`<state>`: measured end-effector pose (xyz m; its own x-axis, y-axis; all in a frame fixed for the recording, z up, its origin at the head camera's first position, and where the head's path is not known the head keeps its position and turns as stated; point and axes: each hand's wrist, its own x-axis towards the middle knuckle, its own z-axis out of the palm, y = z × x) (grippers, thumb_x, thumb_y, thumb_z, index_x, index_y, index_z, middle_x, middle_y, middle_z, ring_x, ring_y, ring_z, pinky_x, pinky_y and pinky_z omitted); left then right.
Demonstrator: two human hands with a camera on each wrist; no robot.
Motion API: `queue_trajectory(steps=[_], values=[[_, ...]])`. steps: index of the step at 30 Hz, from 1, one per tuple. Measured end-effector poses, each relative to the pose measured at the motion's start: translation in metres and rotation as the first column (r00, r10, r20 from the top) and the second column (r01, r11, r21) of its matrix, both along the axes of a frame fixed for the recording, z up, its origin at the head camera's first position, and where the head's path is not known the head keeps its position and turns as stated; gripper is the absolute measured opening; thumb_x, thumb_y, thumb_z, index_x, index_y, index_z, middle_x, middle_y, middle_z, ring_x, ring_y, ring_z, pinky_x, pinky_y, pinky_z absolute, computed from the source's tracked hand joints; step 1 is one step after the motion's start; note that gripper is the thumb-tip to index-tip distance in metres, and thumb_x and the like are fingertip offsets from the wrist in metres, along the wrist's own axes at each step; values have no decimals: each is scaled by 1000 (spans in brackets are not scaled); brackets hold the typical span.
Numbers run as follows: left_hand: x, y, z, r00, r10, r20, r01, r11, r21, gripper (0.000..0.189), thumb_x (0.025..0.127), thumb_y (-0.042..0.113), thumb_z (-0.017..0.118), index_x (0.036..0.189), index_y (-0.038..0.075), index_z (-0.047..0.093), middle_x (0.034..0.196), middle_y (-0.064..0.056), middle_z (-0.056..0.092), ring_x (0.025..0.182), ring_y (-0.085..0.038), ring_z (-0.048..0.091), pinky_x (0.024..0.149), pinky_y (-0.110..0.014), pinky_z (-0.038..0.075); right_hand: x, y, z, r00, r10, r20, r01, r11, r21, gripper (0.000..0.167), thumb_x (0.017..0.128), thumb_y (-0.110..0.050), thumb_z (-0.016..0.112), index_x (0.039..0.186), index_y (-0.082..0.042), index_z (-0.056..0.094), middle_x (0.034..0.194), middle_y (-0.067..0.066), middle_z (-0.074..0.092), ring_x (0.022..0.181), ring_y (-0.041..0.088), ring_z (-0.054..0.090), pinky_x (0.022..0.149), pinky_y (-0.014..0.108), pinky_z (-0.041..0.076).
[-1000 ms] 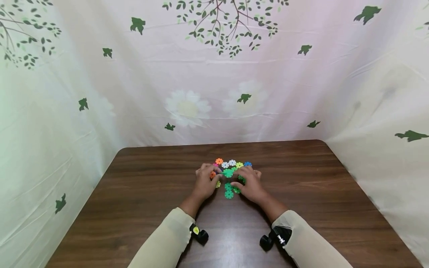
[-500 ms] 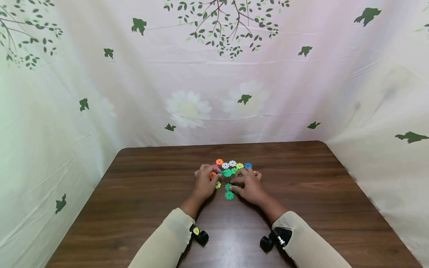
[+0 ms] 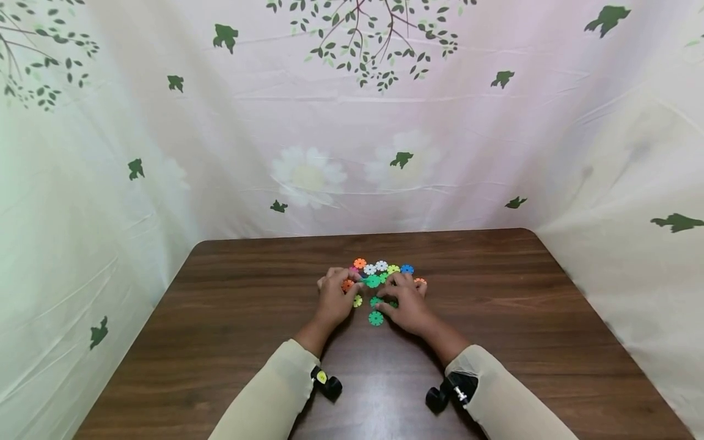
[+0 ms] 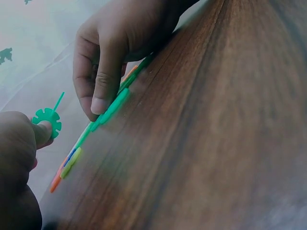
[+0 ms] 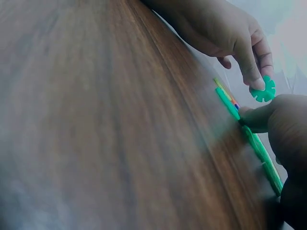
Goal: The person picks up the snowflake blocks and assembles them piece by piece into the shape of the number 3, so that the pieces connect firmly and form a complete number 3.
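Note:
My left hand pinches a green notched disc between thumb and fingers, raised above the table. A second green disc, seen edge-on, is slotted into it. Lower and to the right, my right hand has its thumb and index finger curled together at a green notched disc lying on the table. More green discs lie under and beside that hand, partly hidden by it. One green disc lies flat in front, nearest to me.
Past the hands lie several loose discs, among them an orange disc, a white disc and a blue disc. A yellow-green disc lies by my left thumb. The brown wooden table meets a printed curtain behind.
My right thumb and index finger have closed toward each other over the green discs and shifted slightly left. My left hand keeps its grip on the joined discs, almost still.

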<state>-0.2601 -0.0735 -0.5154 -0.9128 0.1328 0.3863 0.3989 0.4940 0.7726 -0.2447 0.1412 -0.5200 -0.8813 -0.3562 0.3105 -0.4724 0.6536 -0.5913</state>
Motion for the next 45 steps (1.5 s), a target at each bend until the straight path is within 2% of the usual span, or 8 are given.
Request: queue_trajectory(steps=[6,10,16,21,27,33,41,45], values=[[-1,0,1,1000,5,-8,-5,1000,7,3,100,9,79,102,10,76,107,-9,78,125,-31,62,114,-62,26,0,-2,3,997,-32,64,34,999,-41,15,95,-15,86,102,-16,73,116,4,58,119,30,46,98,61,17],[-1,1,0,1000,4,-9,-4,1000,6,5,99,8,79,103,9,76,107,-9,78,124,-32,63,113,-61,26,1,-1,1,995,-41,92,50,994,-101,19,95,-12,85,99,-17,67,104,1,65,115,26,53,100,60,16],[0,1,-1,999,18,-26,-18,1000,7,5,100,9,79,105,7,77,110,-11,80,125,-32,63,113,-62,26,1,1,-1,998,-41,47,49,985,-167,15,94,-8,84,100,-14,72,97,2,68,112,27,58,100,60,15],[0,1,0,999,30,-26,-30,1000,2,5,101,10,78,105,8,76,115,-11,80,126,-33,63,114,-64,25,1,2,-1,995,-93,-20,87,975,-204,8,95,-7,82,99,-11,77,105,7,77,109,29,60,104,60,19],[0,1,-1,999,23,-37,-23,1000,6,5,100,9,77,105,9,76,116,-12,80,126,-33,63,114,-64,26,1,1,0,984,-160,-84,135,959,-248,7,96,-7,80,101,-6,75,100,9,78,104,31,64,104,61,23],[-1,0,-1,996,10,-89,-9,1000,8,6,99,8,78,104,10,76,115,-10,80,124,-33,63,111,-64,28,-1,1,1,978,-193,-81,170,958,-229,9,101,-13,76,103,-6,72,101,9,76,104,32,68,105,63,25],[2,0,-1,996,-21,-84,23,1000,13,6,99,8,78,104,10,76,110,-10,79,122,-34,62,110,-62,27,2,0,-2,969,-231,-84,210,955,-210,9,100,-12,77,105,-5,73,104,14,75,101,35,72,106,65,27],[2,1,-1,997,-23,-74,24,1000,15,5,99,8,78,103,10,76,108,-10,79,121,-33,62,111,-61,26,2,0,-2,963,-251,-95,225,948,-224,11,99,-12,78,107,-4,74,104,15,78,97,35,74,104,61,28]])
